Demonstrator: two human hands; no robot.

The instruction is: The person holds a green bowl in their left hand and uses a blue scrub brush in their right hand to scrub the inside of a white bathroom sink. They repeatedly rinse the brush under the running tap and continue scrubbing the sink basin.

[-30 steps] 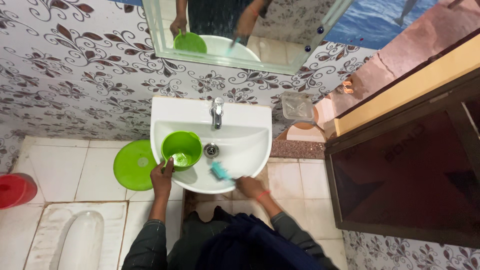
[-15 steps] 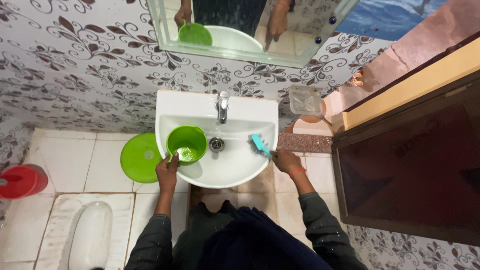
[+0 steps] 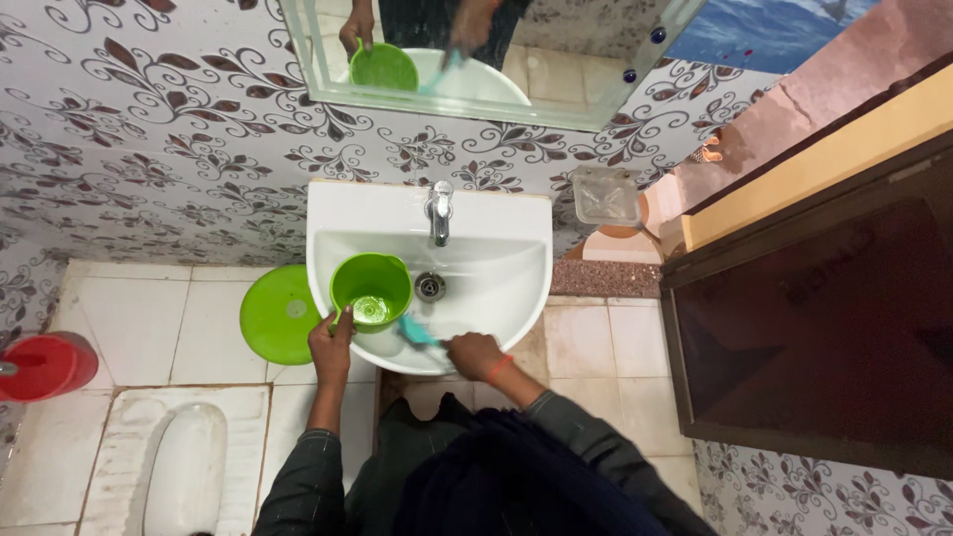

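Observation:
My left hand (image 3: 331, 347) grips the handle of a green plastic mug (image 3: 370, 288) that holds a little water and rests in the left of a white wash basin (image 3: 516, 273). A teal brush (image 3: 417, 331) is in my right hand (image 3: 475, 354), its head pressed against the basin's front inner wall beside the mug. The drain (image 3: 429, 287) and the chrome tap (image 3: 439, 212) lie just behind the mug. Both hands show again in the mirror (image 3: 556, 69) above.
A green round lid or stool (image 3: 278, 315) sits on the tiled floor left of the basin. A red bucket (image 3: 45, 364) stands at far left, a squat toilet pan (image 3: 184, 471) at lower left. A clear soap dish (image 3: 607, 196) hangs right of the basin, beside a dark cabinet (image 3: 824, 318).
My right hand has swept the brush from the basin's right side back to its front wall near the mug. The left hand still holds the mug in place.

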